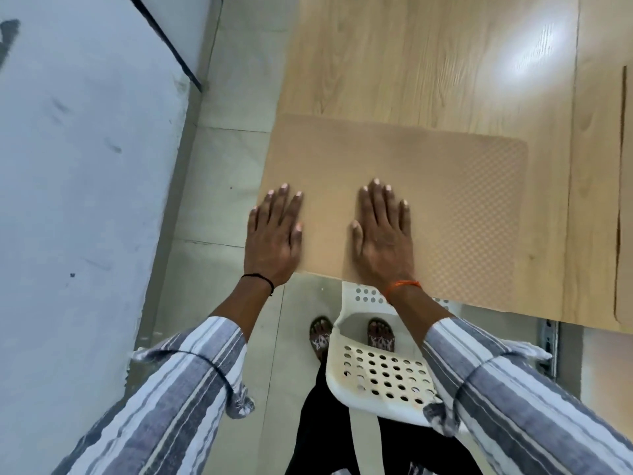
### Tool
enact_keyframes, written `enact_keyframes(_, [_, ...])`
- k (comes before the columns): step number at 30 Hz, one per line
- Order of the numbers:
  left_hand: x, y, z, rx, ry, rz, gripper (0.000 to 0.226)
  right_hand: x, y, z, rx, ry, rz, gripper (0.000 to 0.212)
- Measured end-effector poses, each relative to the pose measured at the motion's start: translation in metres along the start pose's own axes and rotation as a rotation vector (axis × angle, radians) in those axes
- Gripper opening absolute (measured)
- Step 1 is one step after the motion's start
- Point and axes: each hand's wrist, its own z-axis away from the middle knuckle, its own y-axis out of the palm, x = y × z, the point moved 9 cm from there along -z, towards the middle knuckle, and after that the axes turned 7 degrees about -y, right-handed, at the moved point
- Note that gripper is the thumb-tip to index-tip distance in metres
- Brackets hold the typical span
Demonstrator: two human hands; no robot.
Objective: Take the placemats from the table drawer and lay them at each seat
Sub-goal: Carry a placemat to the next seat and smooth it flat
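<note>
A tan placemat (pixel 455 200) with a fine dotted texture lies flat at the near left corner of the light wooden table (pixel 428 63). Both hands rest palm down on it, fingers spread. My left hand (pixel 274 234) presses the mat's left edge, right at the table's corner. My right hand (pixel 383 234) lies near the mat's middle, close to the front edge. Neither hand grips anything. A second tan placemat (pixel 625 200) shows partly at the far right edge of the table.
A white perforated chair (pixel 380 375) stands in front of me, tucked partly under the table's front edge. To the left are a pale tiled floor (pixel 212 186) and a grey-white wall (pixel 85 166). A metal table leg (pixel 548 344) is at the right.
</note>
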Motion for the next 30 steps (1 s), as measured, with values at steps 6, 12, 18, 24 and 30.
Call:
enact_keyframes(6, [0.004,-0.037,-0.066,-0.068,-0.135,0.135,0.057,0.0,-0.004,0.001,-0.002,0.02,0.034,0.062])
enact_keyframes(12, [-0.14,-0.016,-0.133,0.132,0.379,0.035,0.055,0.001,-0.001,0.0,-0.013,0.022,0.058,0.061])
enact_keyframes(18, [-0.076,-0.008,-0.15,0.081,0.23,-0.017,0.059,-0.002,0.002,0.0,-0.022,0.015,0.094,0.063])
enact_keyframes(24, [0.011,-0.014,-0.098,0.018,-0.098,0.079,0.062,-0.002,0.003,-0.001,-0.015,0.019,0.088,0.064])
enact_keyframes(30, [0.03,-0.006,-0.015,0.026,-0.097,0.111,0.061,0.0,0.005,0.001,0.009,0.015,0.08,0.063])
